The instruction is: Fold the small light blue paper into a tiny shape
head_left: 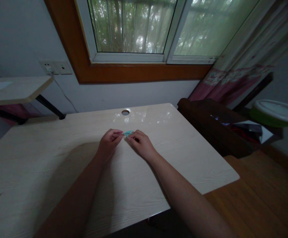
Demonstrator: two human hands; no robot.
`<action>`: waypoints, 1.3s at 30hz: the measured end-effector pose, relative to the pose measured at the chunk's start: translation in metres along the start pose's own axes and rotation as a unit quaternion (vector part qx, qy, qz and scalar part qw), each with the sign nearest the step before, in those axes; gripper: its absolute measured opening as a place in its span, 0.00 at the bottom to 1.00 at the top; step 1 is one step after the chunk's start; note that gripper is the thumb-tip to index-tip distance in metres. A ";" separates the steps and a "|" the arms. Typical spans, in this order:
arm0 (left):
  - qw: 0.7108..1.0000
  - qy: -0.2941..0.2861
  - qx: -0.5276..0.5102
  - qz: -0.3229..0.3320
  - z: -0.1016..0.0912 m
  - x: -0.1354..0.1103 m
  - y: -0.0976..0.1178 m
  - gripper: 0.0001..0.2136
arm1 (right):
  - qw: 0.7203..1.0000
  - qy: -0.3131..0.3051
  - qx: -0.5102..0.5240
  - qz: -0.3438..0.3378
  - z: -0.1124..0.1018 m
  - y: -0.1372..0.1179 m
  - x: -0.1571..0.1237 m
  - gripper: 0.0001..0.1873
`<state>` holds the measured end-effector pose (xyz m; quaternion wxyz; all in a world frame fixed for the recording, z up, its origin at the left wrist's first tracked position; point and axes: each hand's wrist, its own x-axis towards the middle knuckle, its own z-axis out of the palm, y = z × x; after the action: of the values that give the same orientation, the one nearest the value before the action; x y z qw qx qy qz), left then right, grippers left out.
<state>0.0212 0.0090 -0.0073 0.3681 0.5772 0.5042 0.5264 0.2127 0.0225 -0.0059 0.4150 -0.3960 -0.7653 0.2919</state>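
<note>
Between my two hands is a small turquoise item (pixel 128 133), thin and partly covered by fingers; its kind is too small to make out. My right hand (pixel 141 142) pinches it from the right, thumb and forefinger together. On the other side, my left hand (pixel 110 140) has its thumb and fingertips pressed together at the item's left end. Whether those left fingertips grip the same piece is hard to see. Both hands are just above the pale wood-grain desk (pixel 183 155), past its middle.
A round cable hole (pixel 125 112) sits near the desk's back edge. At left, a raised shelf (pixel 17 91) stands on black legs. The wall and window (pixel 131 29) rise behind. Right of the desk are a dark wooden cabinet (pixel 208 115) and a green tub with a pale lid (pixel 278 112).
</note>
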 end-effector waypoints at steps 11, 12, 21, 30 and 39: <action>1.000 -0.014 -0.010 0.012 0.001 -0.001 -0.001 0.12 | 1.000 0.020 -0.012 -0.008 0.000 0.000 -0.001 0.05; 1.000 -0.014 -0.009 0.014 0.001 -0.001 0.000 0.11 | 1.000 0.019 -0.014 -0.008 0.000 0.001 -0.001 0.05; 0.999 -0.033 0.016 -0.010 0.002 -0.002 0.011 0.12 | 0.999 0.010 -0.040 -0.016 0.001 -0.001 -0.004 0.06; 0.998 -0.034 0.051 0.004 0.000 -0.001 0.008 0.09 | 0.998 -0.002 -0.060 -0.025 0.001 -0.005 -0.005 0.06; 0.998 -0.027 0.049 -0.020 -0.003 -0.001 0.012 0.09 | 0.999 0.019 -0.042 -0.019 0.000 -0.004 -0.004 0.06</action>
<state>0.0206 0.0047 0.0040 0.3635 0.5986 0.5303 0.4778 0.2129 0.0168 -0.0039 0.4182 -0.4040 -0.7762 0.2436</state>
